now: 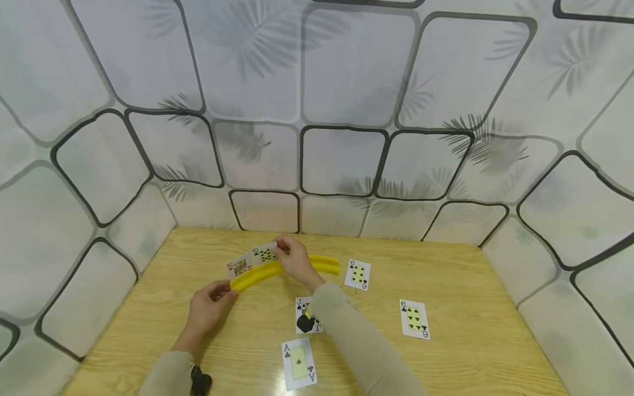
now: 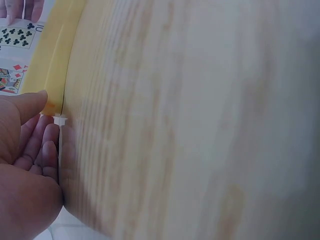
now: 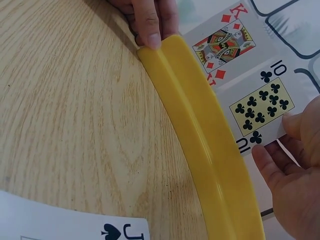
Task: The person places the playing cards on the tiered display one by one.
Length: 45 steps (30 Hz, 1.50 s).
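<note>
A curved yellow card holder (image 1: pixel 257 276) lies on the table. My left hand (image 1: pixel 210 308) pinches its left end between thumb and fingers, as the left wrist view also shows. In the holder's slot stands a king of diamonds (image 3: pixel 225 47) near that end. Beside it is a ten of clubs (image 3: pixel 262 107), its lower edge at the holder. My right hand (image 1: pixel 295 259) pinches the ten by its right edge, thumb on the face. Nearer me, under the right forearm, a jack of spades (image 1: pixel 301 308) lies partly hidden.
An ace of clubs (image 1: pixel 299 363) lies face up near the front. To the right of the holder lies a six of spades (image 1: pixel 358 274), and farther right a six of clubs (image 1: pixel 415 319). A patterned curtain (image 1: pixel 342 165) borders the wooden table (image 1: pixel 446 275) at the back and sides.
</note>
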Motion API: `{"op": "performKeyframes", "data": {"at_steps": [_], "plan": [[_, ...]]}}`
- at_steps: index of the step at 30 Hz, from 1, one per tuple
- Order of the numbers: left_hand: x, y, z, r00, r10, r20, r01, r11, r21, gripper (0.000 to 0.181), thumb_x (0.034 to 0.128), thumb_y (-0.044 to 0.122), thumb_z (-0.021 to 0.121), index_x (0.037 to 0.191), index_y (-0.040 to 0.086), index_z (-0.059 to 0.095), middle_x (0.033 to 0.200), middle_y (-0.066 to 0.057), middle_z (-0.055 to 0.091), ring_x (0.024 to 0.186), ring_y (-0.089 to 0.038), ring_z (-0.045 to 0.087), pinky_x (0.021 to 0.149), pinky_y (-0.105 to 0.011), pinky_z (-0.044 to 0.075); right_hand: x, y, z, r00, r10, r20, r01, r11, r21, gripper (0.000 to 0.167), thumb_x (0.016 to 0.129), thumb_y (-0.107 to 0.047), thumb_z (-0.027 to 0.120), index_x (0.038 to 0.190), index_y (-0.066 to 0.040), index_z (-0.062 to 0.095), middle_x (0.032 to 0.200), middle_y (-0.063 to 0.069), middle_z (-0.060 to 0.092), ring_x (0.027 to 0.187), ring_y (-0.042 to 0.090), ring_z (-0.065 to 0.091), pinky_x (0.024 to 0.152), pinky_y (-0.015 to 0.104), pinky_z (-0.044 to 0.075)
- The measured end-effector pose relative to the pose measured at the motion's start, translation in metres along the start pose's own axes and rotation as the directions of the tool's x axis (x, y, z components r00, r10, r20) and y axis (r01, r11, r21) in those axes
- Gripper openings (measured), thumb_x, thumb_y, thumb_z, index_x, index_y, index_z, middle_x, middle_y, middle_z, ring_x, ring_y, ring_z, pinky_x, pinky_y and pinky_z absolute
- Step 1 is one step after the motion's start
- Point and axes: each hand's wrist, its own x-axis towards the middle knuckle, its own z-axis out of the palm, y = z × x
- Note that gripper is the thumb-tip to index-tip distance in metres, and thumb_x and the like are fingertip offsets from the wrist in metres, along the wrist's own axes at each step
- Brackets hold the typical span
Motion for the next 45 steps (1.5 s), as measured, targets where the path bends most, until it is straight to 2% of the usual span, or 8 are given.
{"op": "performKeyframes", "data": {"at_steps": [7, 14, 24, 31, 45], "plan": [[0.001, 0.000, 0.000, 1.000, 0.007, -0.003, -0.007, 1.000, -0.007, 0.034, 0.0997, 0.014, 0.074, 0.127, -0.005, 0.070, 0.113, -0.019, 0.074, 0.089, -0.007, 0.063, 0.077, -0.014, 0.052, -0.001, 0.003, 0.000, 1.000, -0.016, 0.007, 0.016, 1.000, -0.002, 0.019, 0.107, -0.008, 0.059, 0.123, -0.006, 0.069, 0.117, 0.012, 0.072, 0.108, 0.024, 0.067, 0.099, 0.039, 0.057], [0.000, 0.002, 0.000, 1.000, 0.000, 0.002, 0.000, 1.000, -0.013, 0.034, 0.0999, 0.013, 0.073, 0.128, -0.005, 0.070, 0.115, -0.020, 0.074, 0.089, -0.007, 0.063, 0.078, -0.014, 0.052, -0.001, 0.006, 0.001, 1.000, -0.005, -0.008, 0.006, 1.000, 0.016, 0.013, 0.106, -0.006, 0.060, 0.116, -0.006, 0.069, 0.114, 0.013, 0.072, 0.104, 0.023, 0.067, 0.096, 0.038, 0.058], [0.000, 0.000, 0.001, 1.000, -0.017, 0.007, 0.017, 1.000, -0.011, 0.035, 0.1000, 0.014, 0.073, 0.130, -0.004, 0.069, 0.116, -0.019, 0.073, 0.090, -0.007, 0.062, 0.078, -0.014, 0.052, -0.002, 0.006, 0.001, 1.000, 0.015, -0.006, -0.015, 1.000, 0.018, 0.015, 0.107, -0.009, 0.061, 0.118, -0.008, 0.070, 0.112, 0.009, 0.071, 0.103, 0.019, 0.066, 0.095, 0.035, 0.058], [-0.002, 0.001, 0.001, 1.000, -0.023, 0.007, 0.023, 1.000, -0.006, 0.035, 0.0998, 0.013, 0.073, 0.130, -0.005, 0.069, 0.118, -0.021, 0.073, 0.093, -0.011, 0.063, 0.077, -0.014, 0.052, -0.005, 0.005, 0.000, 1.000, 0.012, -0.015, -0.012, 1.000, 0.014, 0.014, 0.107, -0.010, 0.061, 0.117, -0.008, 0.070, 0.113, 0.010, 0.072, 0.106, 0.022, 0.067, 0.098, 0.039, 0.057], [0.001, -0.002, 0.000, 1.000, 0.005, -0.001, -0.005, 1.000, 0.002, 0.034, 0.0995, 0.013, 0.074, 0.128, -0.005, 0.070, 0.115, -0.020, 0.074, 0.090, -0.007, 0.063, 0.077, -0.014, 0.052, -0.008, 0.007, -0.011, 1.000, -0.006, 0.003, 0.006, 1.000, 0.004, 0.028, 0.107, -0.016, 0.062, 0.133, -0.007, 0.067, 0.127, 0.011, 0.071, 0.118, 0.027, 0.066, 0.102, 0.041, 0.056]]}}
